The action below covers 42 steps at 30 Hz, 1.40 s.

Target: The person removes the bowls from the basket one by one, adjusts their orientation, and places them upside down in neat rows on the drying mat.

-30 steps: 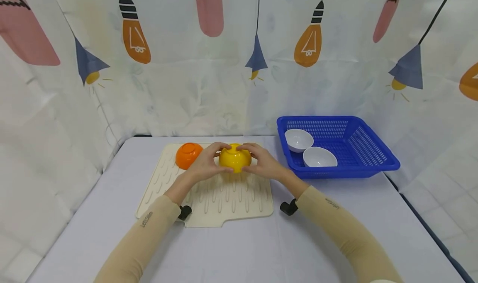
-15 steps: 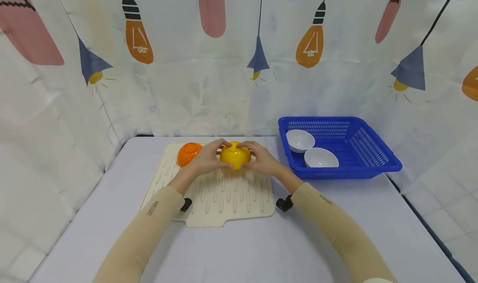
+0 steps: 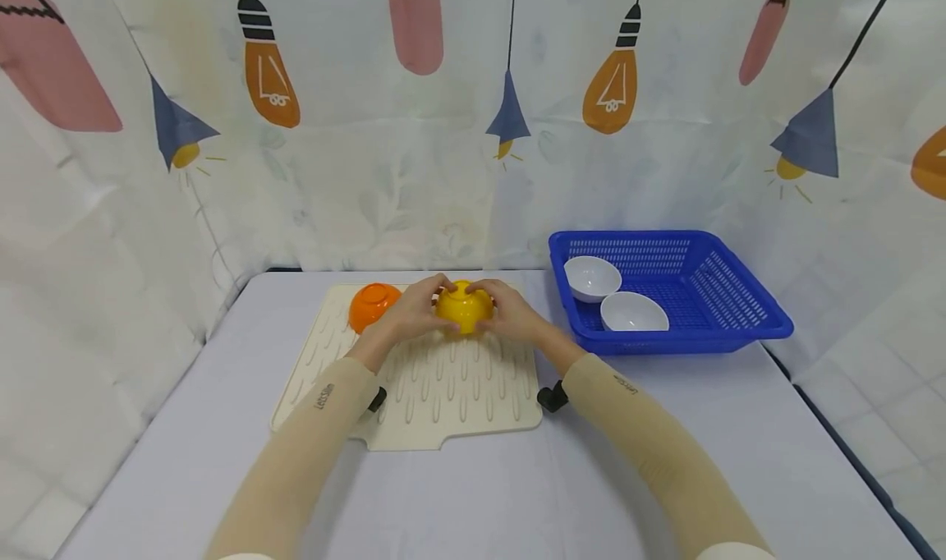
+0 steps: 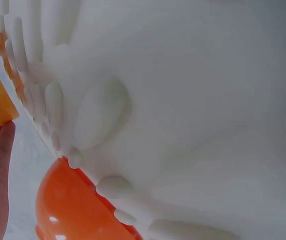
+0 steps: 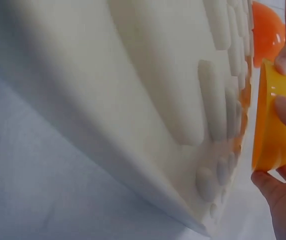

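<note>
An upside-down yellow bowl (image 3: 463,307) is held between both hands over the far part of a cream draining board (image 3: 443,396). My left hand (image 3: 412,312) grips its left side and my right hand (image 3: 513,314) its right side, fingers near the base and thumbs low at the front. In the right wrist view, a gap shows between the rim of the yellow bowl (image 5: 278,137) and the ridged board. An orange bowl (image 3: 372,305) lies upside down on the board, left of the yellow one; part of it is hidden behind my left hand.
Right of the board stands a blue plastic basket (image 3: 687,345) with two white bowls inside, one farther back (image 3: 591,277) and one nearer (image 3: 634,312). A white cloth covers the table (image 3: 473,502). A patterned curtain (image 3: 414,190) hangs behind.
Both hands have shifted slightly away from me with the yellow bowl between them. The forearms have come a little closer together. The orange bowl and the basket stay in place.
</note>
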Tool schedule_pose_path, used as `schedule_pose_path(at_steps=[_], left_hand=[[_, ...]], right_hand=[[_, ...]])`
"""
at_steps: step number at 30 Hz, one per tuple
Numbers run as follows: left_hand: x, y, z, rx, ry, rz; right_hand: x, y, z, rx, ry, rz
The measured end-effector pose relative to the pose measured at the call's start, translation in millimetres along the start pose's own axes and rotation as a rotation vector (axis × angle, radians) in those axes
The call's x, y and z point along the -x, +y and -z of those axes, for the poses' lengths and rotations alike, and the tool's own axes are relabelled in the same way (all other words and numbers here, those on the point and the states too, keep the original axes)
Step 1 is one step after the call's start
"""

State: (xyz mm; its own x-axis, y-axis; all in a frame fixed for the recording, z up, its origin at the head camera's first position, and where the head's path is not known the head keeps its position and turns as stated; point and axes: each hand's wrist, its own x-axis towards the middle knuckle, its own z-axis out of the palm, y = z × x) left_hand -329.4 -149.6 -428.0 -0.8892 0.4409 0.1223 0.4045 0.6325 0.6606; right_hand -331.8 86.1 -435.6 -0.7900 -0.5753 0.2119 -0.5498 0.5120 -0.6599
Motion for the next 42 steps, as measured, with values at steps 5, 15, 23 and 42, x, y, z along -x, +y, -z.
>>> schedule_pose_path(at_steps=[5,15,23,42], left_hand=[[-4.5,-2.7,-3.5,-0.031,-0.003,0.000],[-8.6,0.0,-6.8,-0.099,-0.011,0.019],[-9.8,1.6,-9.4,-0.134,-0.022,0.019],[4.0,7.1,-3.7,-0.184,-0.048,0.052]], right_hand=[[-2.3,0.5,-1.6,0.038,-0.008,-0.034],[-6.1,2.7,-4.5,0.044,0.007,-0.051],[-6.5,2.2,-1.0,0.052,-0.021,-0.067],[7.9,-6.4,7.4,0.112,-0.097,-0.067]])
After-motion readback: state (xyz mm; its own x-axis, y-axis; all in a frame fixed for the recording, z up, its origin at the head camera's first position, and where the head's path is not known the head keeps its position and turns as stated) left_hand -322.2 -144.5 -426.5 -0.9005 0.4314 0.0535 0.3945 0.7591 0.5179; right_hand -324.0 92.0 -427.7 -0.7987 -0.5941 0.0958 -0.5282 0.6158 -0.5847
